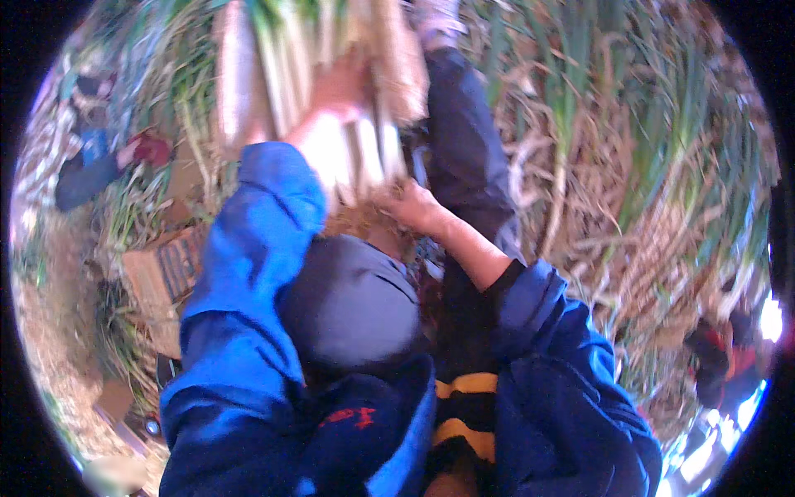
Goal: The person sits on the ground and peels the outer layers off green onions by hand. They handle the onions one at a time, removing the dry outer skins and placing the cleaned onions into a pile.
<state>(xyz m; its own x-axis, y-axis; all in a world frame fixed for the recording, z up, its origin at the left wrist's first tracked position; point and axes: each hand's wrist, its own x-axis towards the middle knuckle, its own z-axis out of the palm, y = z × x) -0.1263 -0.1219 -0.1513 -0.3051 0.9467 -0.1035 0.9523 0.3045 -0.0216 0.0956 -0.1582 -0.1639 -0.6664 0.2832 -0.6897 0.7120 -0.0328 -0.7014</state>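
A bundle of long green onions or leeks (335, 155), white stalks towards me and green leaves away, lies in front of me, blurred by motion. Over the white stalks rests my left hand (341, 87); whether its fingers grip them is unclear. At the root ends is my right hand (410, 205), its fingers touching the roots, partly blurred. Pale, blurred long shapes flank the bundle on both sides. My bent knee in grey trousers lies just below the roots.
Piles of long green onions with dry husks (577, 186) spread along the right. A cardboard box (164, 261) stands at left among more leaves. Another person in dark clothing (93, 174) is at the far left; what seems another person (726, 360) is at the far right. My leg stretches forward beside the bundle.
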